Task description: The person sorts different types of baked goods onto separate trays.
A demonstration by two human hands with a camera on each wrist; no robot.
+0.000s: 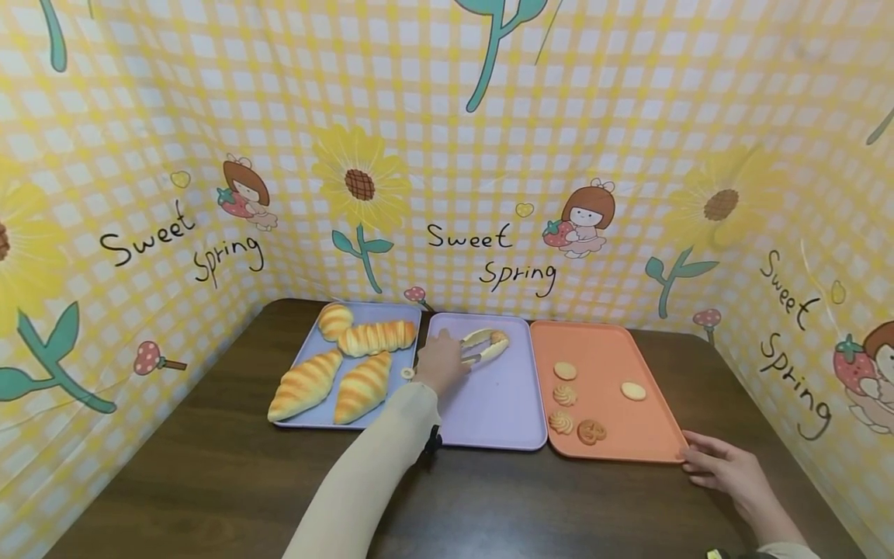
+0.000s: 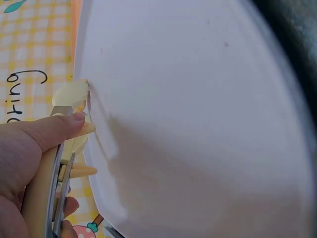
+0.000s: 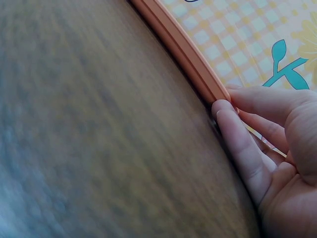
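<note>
Tongs (image 2: pixel 43 186): we find them inside the left hand's hold, their arms reaching past the fingers over the lilac tray, with a small tan piece (image 1: pixel 499 337) showing at the tips.
Left hand (image 1: pixel 443 365): thumb along one handle, fingers curled round the other side.
Lilac tray (image 1: pixel 499 411): beneath the tongs, between two others.
Right hand (image 1: pixel 726 470): pinching the orange tray's near right corner.
Orange tray (image 1: pixel 646 431): five cookies (image 1: pixel 565 396).
Blue tray (image 1: pixel 408 310): four breads (image 1: pixel 363 388).
Table (image 1: pixel 482 505): dark wood under all we see.
</note>
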